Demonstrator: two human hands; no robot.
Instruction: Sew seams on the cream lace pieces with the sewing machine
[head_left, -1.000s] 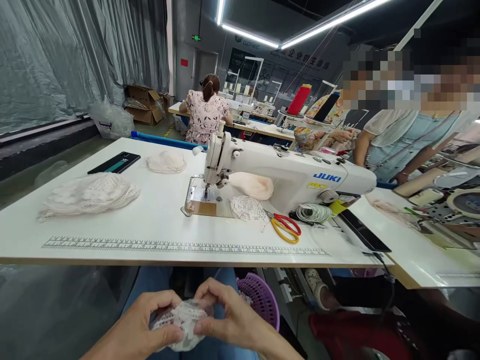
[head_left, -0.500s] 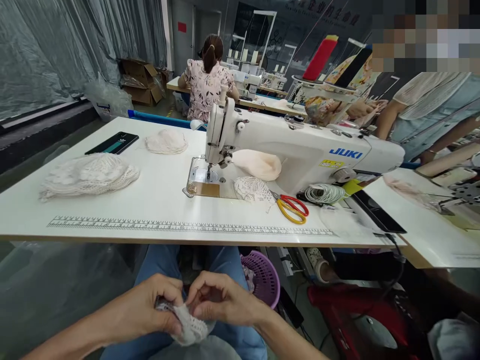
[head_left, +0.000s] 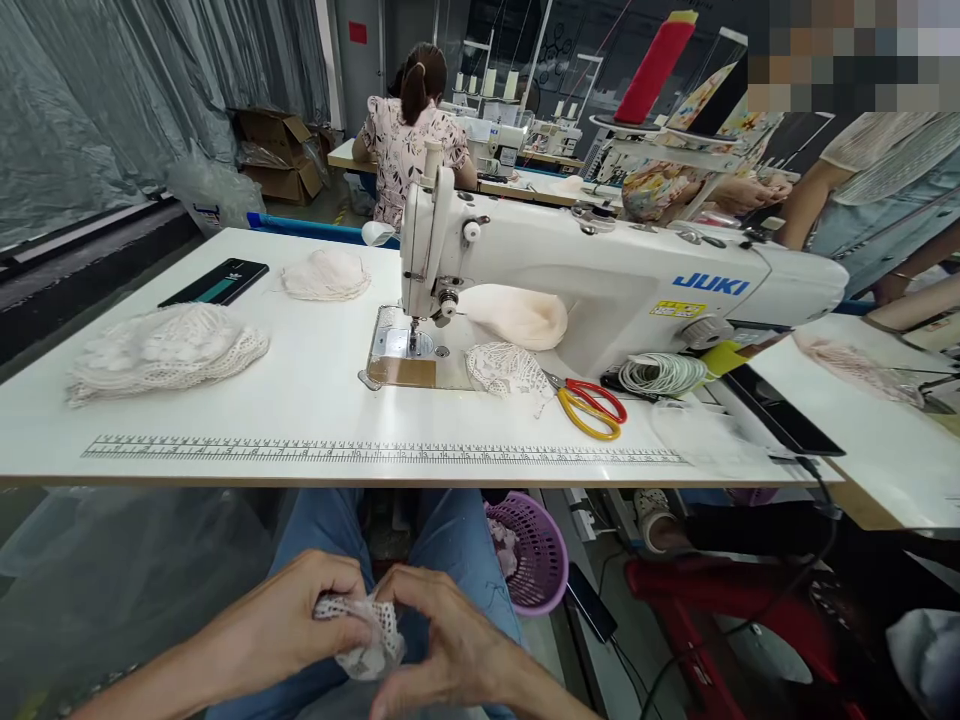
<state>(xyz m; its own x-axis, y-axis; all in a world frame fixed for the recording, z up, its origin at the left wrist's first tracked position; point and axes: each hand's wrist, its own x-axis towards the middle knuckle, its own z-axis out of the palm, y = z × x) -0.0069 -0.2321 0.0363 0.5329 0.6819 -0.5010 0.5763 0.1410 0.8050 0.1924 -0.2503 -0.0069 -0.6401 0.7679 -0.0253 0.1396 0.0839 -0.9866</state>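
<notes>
Both hands bunch a small piece of white lace in the lap, below the desk edge.

The left hand (head_left: 300, 620) is curled closed around the lace piece (head_left: 364, 635), thumb pressing it from above, while the right hand (head_left: 435, 640) pinches its near edge with bent fingers. The lace looks very light, soft and floppy, with open holes that could snag or stretch, so a gentle pinch at the scalloped border seems safer than pulling across the mesh. On the desk (head_left: 315, 400) above sit a sewing machine (head_left: 600, 280), more lace (head_left: 161, 350) and scissors (head_left: 589, 405); a purple basket (head_left: 536, 555) stands beside the knees.
</notes>
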